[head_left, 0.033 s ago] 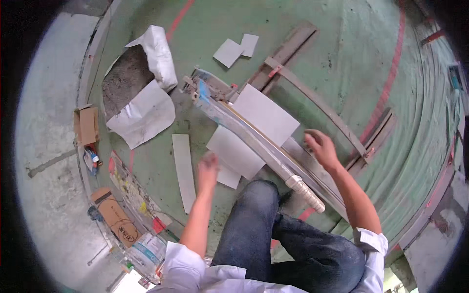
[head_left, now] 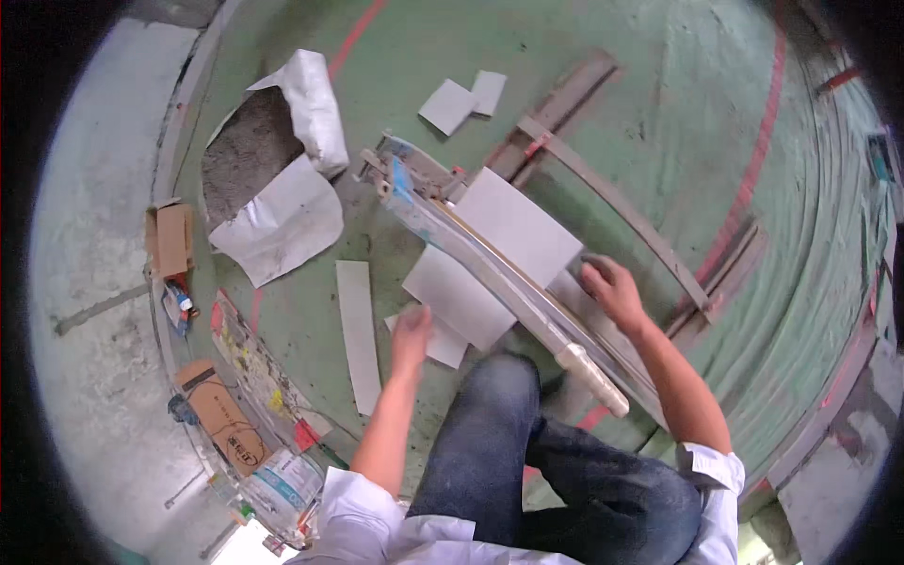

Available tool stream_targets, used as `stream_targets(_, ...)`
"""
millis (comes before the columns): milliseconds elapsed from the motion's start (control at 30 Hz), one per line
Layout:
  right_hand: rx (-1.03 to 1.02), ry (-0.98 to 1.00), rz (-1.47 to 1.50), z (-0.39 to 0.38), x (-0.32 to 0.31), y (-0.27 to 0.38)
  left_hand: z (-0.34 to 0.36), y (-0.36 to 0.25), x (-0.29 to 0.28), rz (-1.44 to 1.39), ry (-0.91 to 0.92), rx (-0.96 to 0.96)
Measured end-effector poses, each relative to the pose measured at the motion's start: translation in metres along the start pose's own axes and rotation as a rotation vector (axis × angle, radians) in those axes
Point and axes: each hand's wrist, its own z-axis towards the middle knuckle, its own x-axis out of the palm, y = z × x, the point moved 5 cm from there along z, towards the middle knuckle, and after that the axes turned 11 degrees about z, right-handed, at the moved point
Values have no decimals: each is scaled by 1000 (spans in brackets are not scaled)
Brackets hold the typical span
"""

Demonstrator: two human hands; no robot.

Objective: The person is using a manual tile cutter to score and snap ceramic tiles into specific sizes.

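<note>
- Tile cutter (head_left: 490, 264): long manual rail-type tool w/ pale handle at near end, lying diagonally on green painted floor (head_left: 659, 113), just in front of person's knee.
- Large white square ceramic tile (head_left: 513, 226): lies across cutter bed, under the rail; one part shows right of rail, the other part (head_left: 461, 297) left of it.
- Left hand (head_left: 411, 331): fingers loosely curled, empty grip; hovers over small white tile offcut (head_left: 443, 347) on floor, just beside lower left tile edge. Contact w/ offcut: cannot tell.
- Right hand (head_left: 612, 290): palm down, fingers spread, pressed flat on cutter base right of rail, near tile's right corner; grasps nothing.
- Narrow white tile strip (head_left: 358, 334): flat on floor, left of left hand, apart from it.
- Two small white tile pieces (head_left: 461, 102): on floor beyond cutter, touching each other.
- Opened white sack of grey powder (head_left: 273, 160): upper left, well apart from hands.
- Grey timber battens (head_left: 612, 198): on floor right of cutter.
</note>
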Motion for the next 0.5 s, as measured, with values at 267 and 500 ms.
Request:
stream_targets(267, 116, -47, 128, 21, 46, 18, 28, 31, 20, -448, -26, -188)
stream_targets(500, -6, -216, 107, 52, 15, 15, 27, -19, 38, -467, 64, -20)
